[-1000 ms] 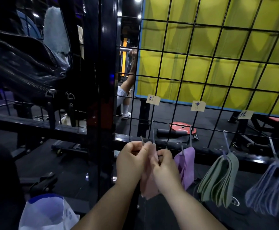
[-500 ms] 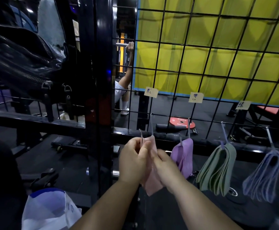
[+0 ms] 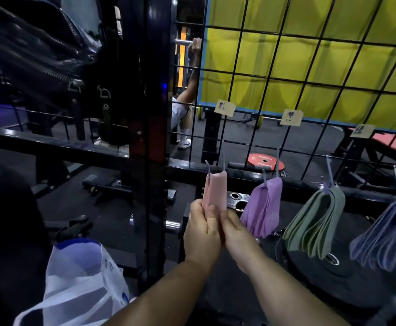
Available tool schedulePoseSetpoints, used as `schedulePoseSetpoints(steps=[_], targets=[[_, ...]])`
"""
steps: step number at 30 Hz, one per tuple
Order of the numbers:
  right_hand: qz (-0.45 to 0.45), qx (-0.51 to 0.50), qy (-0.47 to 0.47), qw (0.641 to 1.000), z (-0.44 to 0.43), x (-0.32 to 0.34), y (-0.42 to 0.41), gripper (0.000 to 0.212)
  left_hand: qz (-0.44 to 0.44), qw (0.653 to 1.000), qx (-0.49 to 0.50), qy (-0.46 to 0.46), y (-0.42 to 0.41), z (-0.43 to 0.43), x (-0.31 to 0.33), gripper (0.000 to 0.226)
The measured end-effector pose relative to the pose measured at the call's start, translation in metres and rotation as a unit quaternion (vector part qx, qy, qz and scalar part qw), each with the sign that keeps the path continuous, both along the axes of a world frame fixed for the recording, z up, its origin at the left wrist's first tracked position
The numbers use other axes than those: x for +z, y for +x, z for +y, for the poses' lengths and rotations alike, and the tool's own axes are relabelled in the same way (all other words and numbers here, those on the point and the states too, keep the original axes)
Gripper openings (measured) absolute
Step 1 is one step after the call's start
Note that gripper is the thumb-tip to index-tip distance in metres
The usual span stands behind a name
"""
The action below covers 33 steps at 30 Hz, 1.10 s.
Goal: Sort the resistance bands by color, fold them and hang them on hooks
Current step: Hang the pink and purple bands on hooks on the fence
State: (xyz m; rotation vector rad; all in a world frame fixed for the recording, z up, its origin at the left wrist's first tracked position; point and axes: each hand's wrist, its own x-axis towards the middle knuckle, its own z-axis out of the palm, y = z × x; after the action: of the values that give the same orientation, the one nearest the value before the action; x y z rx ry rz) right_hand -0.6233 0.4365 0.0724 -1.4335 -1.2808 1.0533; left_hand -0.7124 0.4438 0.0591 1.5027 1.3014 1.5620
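Observation:
A folded pink resistance band point(image 3: 217, 189) hangs from a thin hook point(image 3: 223, 158) on the black wire grid point(image 3: 284, 80). My left hand point(image 3: 201, 231) pinches the band's lower end, thumb in front. My right hand point(image 3: 237, 236) lies against the same end with fairly straight fingers; the band's bottom is hidden behind both hands. To the right, each on its own hook, hang a purple bundle point(image 3: 262, 208), a grey-green bundle point(image 3: 317, 222) and a lilac-blue bundle point(image 3: 380, 236). Paper labels point(image 3: 225, 107) are stuck on the grid above the hooks.
A white plastic bag point(image 3: 81, 278) stands open at lower left. A black leather bag point(image 3: 39, 43) hangs at upper left beside a black steel post point(image 3: 154, 114). Black weight plates point(image 3: 333, 281) lie under the bundles. A person point(image 3: 187, 95) exercises behind the grid.
Both hands have slid from the hook down to the pink band's lower end, and the band now hangs on the hook by itself. The view has moved closer.

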Motion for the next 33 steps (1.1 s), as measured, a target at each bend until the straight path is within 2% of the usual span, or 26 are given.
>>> schedulePoseSetpoints(steps=[5,10,15,19,23,33], targets=[[-0.026,-0.011,0.031,0.999,-0.012,-0.004,0.002,0.028,0.03,0.999,0.005,-0.022,0.003,-0.008,-0.016,0.035],[-0.091,0.012,0.047,0.995,-0.016,-0.004,0.006,0.026,0.03,0.999,0.01,-0.038,0.004,-0.012,-0.015,0.022],[-0.123,0.031,0.046,0.991,-0.023,-0.009,0.012,0.027,0.033,0.998,-0.001,-0.045,0.002,-0.016,-0.015,0.029],[-0.128,0.031,0.042,0.99,-0.027,-0.008,0.014,0.027,0.039,0.998,-0.006,-0.047,0.002,-0.02,-0.014,0.028],[-0.088,0.038,0.025,0.995,-0.027,-0.012,0.016,0.025,0.056,0.998,-0.005,-0.043,0.001,-0.023,-0.012,0.024],[-0.095,0.034,0.031,0.994,-0.034,-0.015,0.018,0.026,0.059,0.997,-0.038,-0.041,-0.007,-0.035,-0.015,0.015]])
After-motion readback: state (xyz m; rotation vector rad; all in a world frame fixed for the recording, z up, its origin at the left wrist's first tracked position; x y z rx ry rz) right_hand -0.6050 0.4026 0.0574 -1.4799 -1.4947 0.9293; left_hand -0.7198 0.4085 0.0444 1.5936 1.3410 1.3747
